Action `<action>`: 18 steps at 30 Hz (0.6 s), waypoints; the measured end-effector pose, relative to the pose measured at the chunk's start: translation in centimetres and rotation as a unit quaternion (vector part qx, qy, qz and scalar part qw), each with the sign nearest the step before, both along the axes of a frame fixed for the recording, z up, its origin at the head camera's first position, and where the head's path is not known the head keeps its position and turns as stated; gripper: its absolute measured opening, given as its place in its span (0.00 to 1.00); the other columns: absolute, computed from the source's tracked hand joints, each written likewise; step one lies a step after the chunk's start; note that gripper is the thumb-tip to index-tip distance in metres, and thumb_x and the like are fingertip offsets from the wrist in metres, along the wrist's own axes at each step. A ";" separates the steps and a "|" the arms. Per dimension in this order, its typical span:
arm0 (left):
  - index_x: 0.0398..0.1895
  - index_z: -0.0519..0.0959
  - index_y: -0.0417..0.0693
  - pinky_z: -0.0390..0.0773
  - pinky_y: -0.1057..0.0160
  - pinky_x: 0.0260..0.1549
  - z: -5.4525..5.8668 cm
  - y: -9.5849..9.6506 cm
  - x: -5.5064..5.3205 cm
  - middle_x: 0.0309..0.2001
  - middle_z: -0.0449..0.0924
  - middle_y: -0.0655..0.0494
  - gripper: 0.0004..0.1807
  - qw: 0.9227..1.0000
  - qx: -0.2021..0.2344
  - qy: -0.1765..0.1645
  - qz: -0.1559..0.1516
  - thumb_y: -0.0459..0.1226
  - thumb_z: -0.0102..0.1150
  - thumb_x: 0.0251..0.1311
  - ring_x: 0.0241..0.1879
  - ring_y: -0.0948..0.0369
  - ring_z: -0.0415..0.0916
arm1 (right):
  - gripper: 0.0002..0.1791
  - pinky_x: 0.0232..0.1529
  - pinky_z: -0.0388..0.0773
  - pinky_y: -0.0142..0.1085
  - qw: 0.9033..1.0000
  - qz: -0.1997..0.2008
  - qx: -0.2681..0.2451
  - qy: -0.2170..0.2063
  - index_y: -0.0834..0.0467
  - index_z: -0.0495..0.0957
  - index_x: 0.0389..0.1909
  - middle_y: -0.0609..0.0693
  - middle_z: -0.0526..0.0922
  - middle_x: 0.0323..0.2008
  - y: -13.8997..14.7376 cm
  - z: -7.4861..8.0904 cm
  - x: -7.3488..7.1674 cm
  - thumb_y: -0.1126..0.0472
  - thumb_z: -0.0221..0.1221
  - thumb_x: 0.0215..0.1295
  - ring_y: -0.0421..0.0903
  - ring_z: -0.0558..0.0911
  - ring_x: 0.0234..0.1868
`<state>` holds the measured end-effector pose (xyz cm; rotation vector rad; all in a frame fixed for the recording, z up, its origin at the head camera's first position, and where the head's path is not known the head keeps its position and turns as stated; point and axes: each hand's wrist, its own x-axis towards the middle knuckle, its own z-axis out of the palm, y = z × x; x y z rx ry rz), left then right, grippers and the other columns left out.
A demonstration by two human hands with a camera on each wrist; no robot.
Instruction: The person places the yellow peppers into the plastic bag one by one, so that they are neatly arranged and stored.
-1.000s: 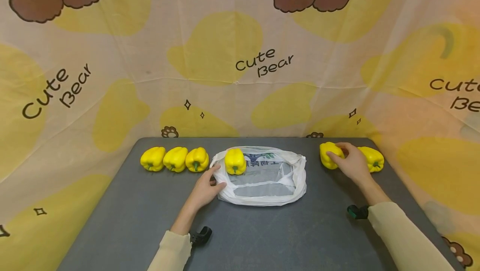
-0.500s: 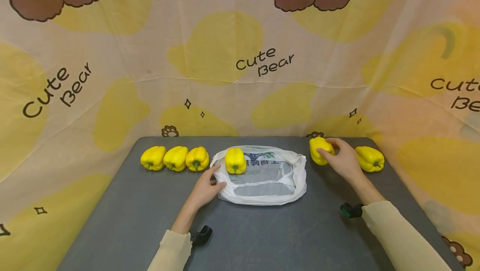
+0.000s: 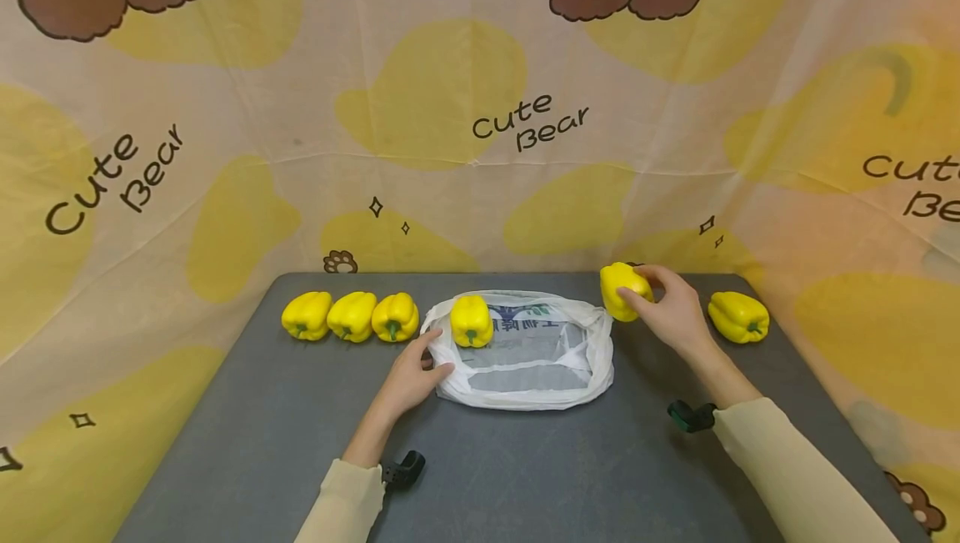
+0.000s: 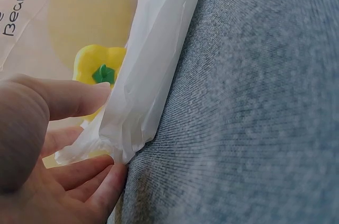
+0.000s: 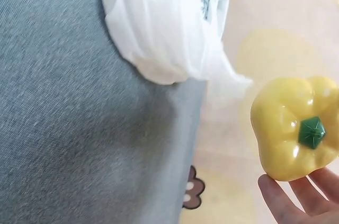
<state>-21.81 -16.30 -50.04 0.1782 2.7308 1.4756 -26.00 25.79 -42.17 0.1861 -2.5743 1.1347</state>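
gray table [image 3: 540, 485] before printed cloth [image 3: 420, 109]. seemingly mid-transfer: gripping 1 yellow pepper [image 3: 619, 293] in right hand [image 3: 673, 309], raised just beside white bag [image 3: 517, 401]; pinching the bag's left edge with left hand [image 3: 407, 372]. next, probably: bring over the bag, lower inside, let go.

extends the left arm [image 3: 342, 500] from the near left toward the far right, with the left hand [image 3: 407, 378] set left of the middle and its thumb and fingers gently curved. stretches the right arm [image 3: 798, 472] from the near right toward the far left, gripping farther off with the right hand [image 3: 677, 318].
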 end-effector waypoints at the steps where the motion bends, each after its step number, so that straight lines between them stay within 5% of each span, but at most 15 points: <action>1: 0.74 0.67 0.44 0.76 0.43 0.59 0.0 0.0 0.0 0.72 0.65 0.36 0.34 1.000 0.000 0.000 0.000 0.37 0.66 0.65 0.60 0.39 0.75 | 0.33 0.50 0.74 0.50 1.000 0.001 -0.001 0.001 0.64 0.75 0.62 0.63 0.80 0.56 -0.2 0.1 0.0 0.43 0.65 0.67 0.59 0.77 0.53; 18: 0.73 0.68 0.43 0.77 0.43 0.58 0.1 -0.1 0.0 0.72 0.65 0.35 0.34 1.000 0.002 -0.002 -0.001 0.37 0.66 0.65 0.59 0.39 0.76 | 0.33 0.48 0.77 0.49 1.000 0.016 -0.021 0.014 0.64 0.75 0.63 0.62 0.80 0.56 -3.2 0.7 0.0 0.45 0.66 0.67 0.59 0.77 0.54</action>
